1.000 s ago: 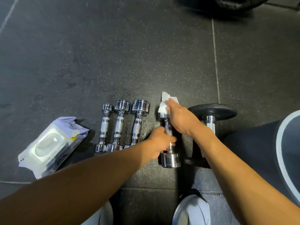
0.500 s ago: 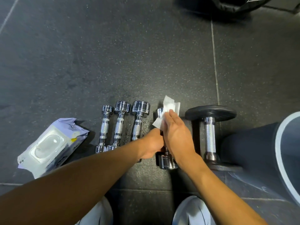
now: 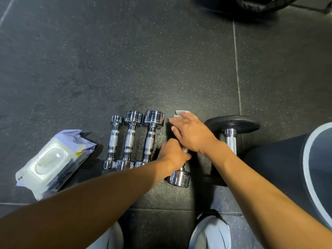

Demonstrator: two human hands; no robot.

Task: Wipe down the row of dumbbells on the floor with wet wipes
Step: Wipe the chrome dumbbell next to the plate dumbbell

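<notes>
Three small chrome dumbbells point(image 3: 131, 139) lie side by side on the dark rubber floor. A fourth chrome dumbbell point(image 3: 179, 177) lies just right of them. My left hand point(image 3: 173, 153) grips its handle. My right hand point(image 3: 192, 134) lies over its far head, fingers fairly straight, pressing a white wet wipe point(image 3: 180, 112) onto it; only the wipe's edge shows past my fingertips. A larger dumbbell with black plates point(image 3: 233, 124) lies to the right, partly behind my right forearm.
A pack of wet wipes point(image 3: 53, 161) with a white flip lid lies at the left. My knee in dark shorts point(image 3: 287, 162) is at the right, and white shoes point(image 3: 212, 232) show at the bottom. A dark object point(image 3: 251, 2) sits at the top edge.
My right hand with the wipe has slid over the far head of the fourth dumbbell and flattened onto it. The left hand keeps its grip on the handle.
</notes>
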